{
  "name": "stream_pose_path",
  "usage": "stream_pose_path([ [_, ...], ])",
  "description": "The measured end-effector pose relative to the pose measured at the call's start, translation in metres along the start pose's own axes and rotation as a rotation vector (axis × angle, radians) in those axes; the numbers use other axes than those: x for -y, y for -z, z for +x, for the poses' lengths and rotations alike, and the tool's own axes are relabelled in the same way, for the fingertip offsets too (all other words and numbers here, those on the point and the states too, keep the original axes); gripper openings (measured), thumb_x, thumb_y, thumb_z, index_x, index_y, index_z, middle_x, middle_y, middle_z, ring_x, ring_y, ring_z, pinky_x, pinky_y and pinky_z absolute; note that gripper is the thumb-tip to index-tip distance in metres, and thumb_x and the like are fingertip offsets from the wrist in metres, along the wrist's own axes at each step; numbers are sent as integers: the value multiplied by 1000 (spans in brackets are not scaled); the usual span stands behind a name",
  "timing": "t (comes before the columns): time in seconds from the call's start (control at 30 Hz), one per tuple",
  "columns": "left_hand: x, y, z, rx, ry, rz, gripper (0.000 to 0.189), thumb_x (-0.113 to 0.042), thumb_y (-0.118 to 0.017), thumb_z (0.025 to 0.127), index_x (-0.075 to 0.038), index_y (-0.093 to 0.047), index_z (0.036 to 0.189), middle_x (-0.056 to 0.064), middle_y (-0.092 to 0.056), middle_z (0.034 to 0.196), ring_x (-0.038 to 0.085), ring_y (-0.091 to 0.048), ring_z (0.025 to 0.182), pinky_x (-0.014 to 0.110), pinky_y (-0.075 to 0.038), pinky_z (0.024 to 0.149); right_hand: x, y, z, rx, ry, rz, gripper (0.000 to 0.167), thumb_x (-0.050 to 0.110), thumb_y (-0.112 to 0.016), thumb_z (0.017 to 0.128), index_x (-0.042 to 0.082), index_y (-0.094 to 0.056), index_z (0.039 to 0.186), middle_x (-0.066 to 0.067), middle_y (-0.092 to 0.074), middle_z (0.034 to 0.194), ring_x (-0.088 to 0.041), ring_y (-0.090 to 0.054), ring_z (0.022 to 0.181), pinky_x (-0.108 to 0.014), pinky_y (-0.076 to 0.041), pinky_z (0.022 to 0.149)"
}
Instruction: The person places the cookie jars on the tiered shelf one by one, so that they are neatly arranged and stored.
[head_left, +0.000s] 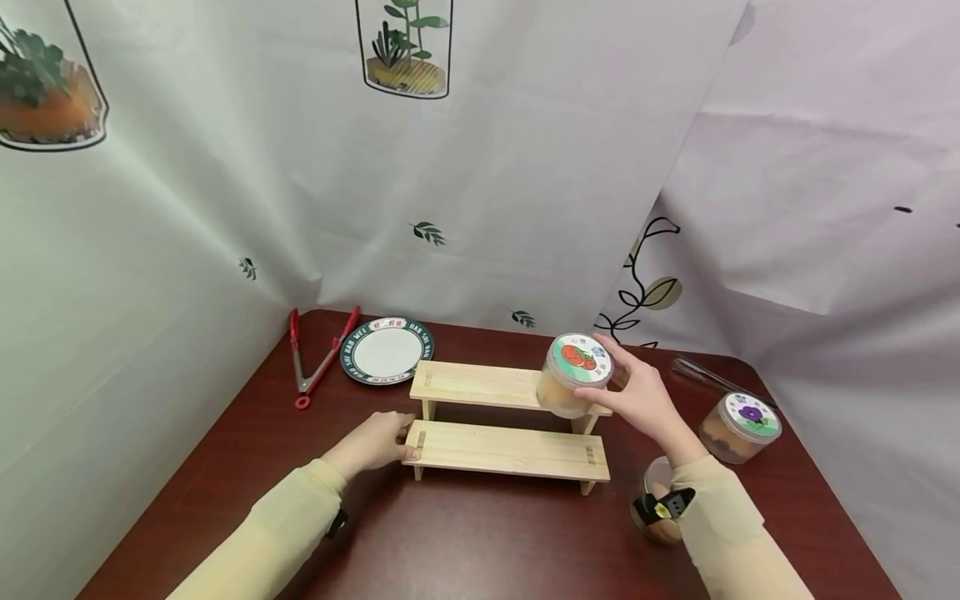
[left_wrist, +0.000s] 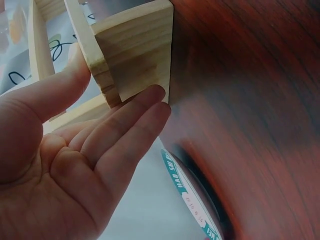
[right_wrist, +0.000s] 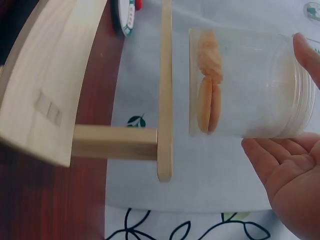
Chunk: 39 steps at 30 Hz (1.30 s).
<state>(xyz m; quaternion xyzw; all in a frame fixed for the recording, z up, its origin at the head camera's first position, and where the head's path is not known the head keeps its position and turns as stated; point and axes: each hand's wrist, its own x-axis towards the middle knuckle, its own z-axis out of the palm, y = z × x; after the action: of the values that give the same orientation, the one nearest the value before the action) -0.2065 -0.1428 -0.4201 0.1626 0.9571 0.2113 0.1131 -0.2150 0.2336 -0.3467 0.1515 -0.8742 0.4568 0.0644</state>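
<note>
Red-fruit jar (head_left: 574,375) sits in our right hand (head_left: 637,398), just above the right part of the upper tier of the wooden stand (head_left: 506,450), and we see bread-like pieces (right_wrist: 209,82) at its clear bottom. Its lid faces up, its long axis nearly upright. Our thumb and fingers spread to its width, gripping near the lid. Our left hand (head_left: 375,444) pinches the stand's left end at the lower tier. Beside us on the right are a purple-flower jar (head_left: 738,429) with brown contents, metal tongs (head_left: 705,375) and another jar (head_left: 663,532), partly hidden by our wrist; a plate (head_left: 387,350) and red-handled tongs (head_left: 295,333) lie at back left
</note>
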Motion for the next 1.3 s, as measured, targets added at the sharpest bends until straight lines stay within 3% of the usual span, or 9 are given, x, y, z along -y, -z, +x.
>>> stream_pose_path([
  [0.2, -1, 0, -2, -10, 3, -1, 62, -24, -78, 77, 13, -55, 122, 24, -65, 113, 33, -61, 108, 45, -47, 92, 4, -11, 6, 11, 8, 41, 89, 31, -84, 72, 15, -38, 146, -11, -51, 137, -27, -50, 126, -40, -42, 100],
  [0.57, -3, 0, 0, -11, 23, -15, 60, -22, -78, 78, 12, -55, 123, 23, -65, 114, 32, -61, 108, 45, -47, 93, 9, -33, 18, 37, 1, 92, 86, 28, -83, 72, 18, -39, 145, -11, -51, 137, -28, -51, 126, -44, -40, 104],
  [0.87, -5, -1, 1, -15, 39, -6, 59, -20, -78, 78, 13, -56, 122, 23, -66, 111, 32, -62, 107, 44, -47, 93, 43, -44, 18, 68, -13, 123, 82, 14, -80, 76, 6, -37, 145, -18, -52, 135, -32, -53, 122, -47, -40, 103],
  [1.1, -8, 1, 2, -2, 45, -17, 58, -20, -78, 78, 13, -57, 121, 22, -66, 110, 30, -63, 104, 44, -48, 91, 27, -61, 35, 83, -18, 168, 86, 27, -84, 72, 22, -39, 145, -8, -54, 135, -22, -55, 120, -43, -42, 101],
  [1.3, -7, 3, 2, -5, 38, 0, 58, -20, -79, 77, 13, -57, 120, 22, -66, 108, 30, -63, 103, 44, -48, 90, 28, -74, 47, 96, 29, 194, 89, 34, -85, 68, 23, -40, 145, -7, -56, 132, -20, -58, 117, -42, -45, 98],
])
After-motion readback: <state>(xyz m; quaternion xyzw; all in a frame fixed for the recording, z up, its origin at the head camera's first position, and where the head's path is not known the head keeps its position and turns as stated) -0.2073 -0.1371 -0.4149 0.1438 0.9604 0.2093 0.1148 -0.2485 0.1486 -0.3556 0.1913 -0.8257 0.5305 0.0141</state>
